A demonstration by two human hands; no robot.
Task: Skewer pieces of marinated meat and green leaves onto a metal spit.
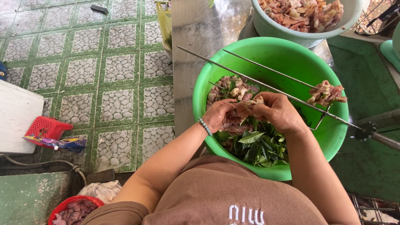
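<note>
While both hands meet over the round green bowl (pixel 291 58), the left hand (pixel 218 114) and right hand (pixel 277 111) curl their fingers tight around one soft, lumpy piece of raw meat (pixel 246 106). That meat sits above the bowl's middle, right on a skewer. Two thin, shiny metal skewers (pixel 266 73) lie across the bowl, slanting from upper left down to lower right. One wet pink clump of meat (pixel 326 93) is threaded near their right end. Smooth green leaves (pixel 260 146) fill the bowl's near side.
</note>
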